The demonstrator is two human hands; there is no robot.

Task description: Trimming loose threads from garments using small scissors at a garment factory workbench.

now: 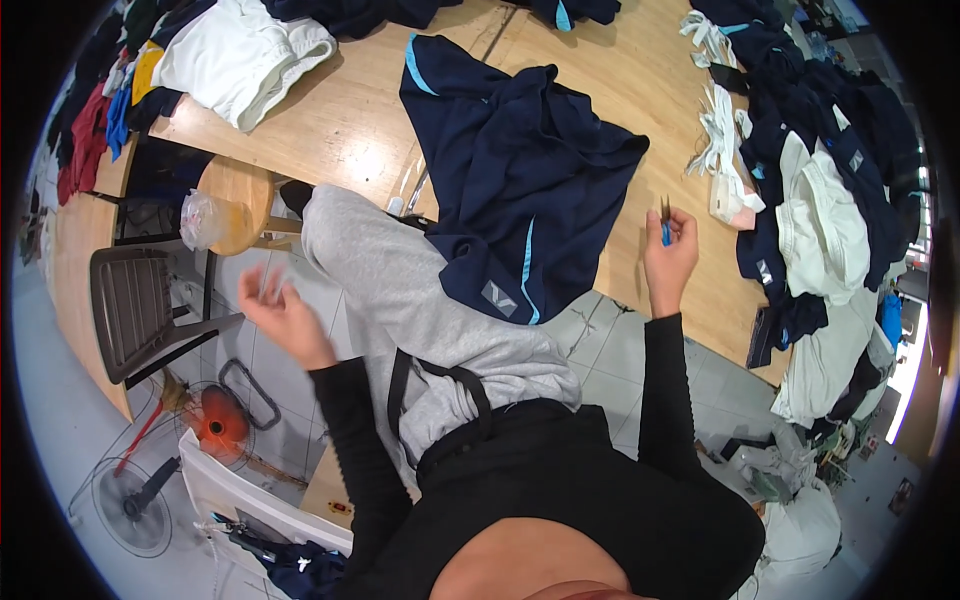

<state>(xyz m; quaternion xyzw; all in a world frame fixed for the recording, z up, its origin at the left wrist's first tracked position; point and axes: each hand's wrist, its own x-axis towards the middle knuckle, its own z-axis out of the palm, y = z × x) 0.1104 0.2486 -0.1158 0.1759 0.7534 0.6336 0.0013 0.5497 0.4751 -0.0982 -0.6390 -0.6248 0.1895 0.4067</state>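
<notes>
My right hand (670,258) is closed round a small pair of thread snips (666,232) with a blue grip, its metal tips pointing away from me. It is just above the table, to the right of a navy garment (520,160) with light blue strips and a grey patch. That garment lies crumpled on the table, and its near end hangs over the edge by my lap. My left hand (284,312) is raised in the air left of my lap, over the floor. Its fingers are apart and slightly blurred, with nothing in them.
The wooden table (340,110) bears white garments (240,60) at the far left. White strips (715,130) and piled navy and white clothes (825,220) line the right. A stool (232,215) holding a plastic bag, a brown chair (140,300) and a fan (135,505) stand left.
</notes>
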